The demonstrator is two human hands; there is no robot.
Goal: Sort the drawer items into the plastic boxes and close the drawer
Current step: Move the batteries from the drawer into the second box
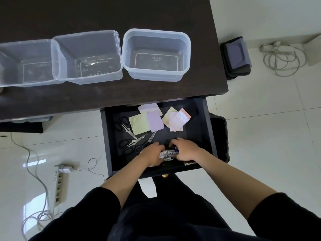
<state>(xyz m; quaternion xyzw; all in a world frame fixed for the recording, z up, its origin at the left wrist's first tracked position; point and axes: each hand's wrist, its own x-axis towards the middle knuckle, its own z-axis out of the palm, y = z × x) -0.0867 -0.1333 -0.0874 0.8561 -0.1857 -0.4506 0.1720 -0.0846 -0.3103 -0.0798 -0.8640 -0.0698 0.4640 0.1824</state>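
The dark drawer (207, 122) stands pulled out under the desk. Both hands are down at its front, side by side. My left hand (152, 154) and my right hand (185, 150) curl around a cluster of batteries (171, 150), which shows between them. Behind my hands lie several black-handled scissors (132, 136), sticky notes in yellow and purple (147, 122) and patterned paper pads (177, 120). Three clear plastic boxes stand in a row on the desk: left (26, 63), middle (86, 56) and right (156, 53), all with nothing in them.
The dark desk (104, 94) spans the upper left. A dark bag (235, 56) lies on the floor right of it, with a coiled cable (283, 60) beyond. A power strip (59, 186) and cables lie on the tiled floor at left.
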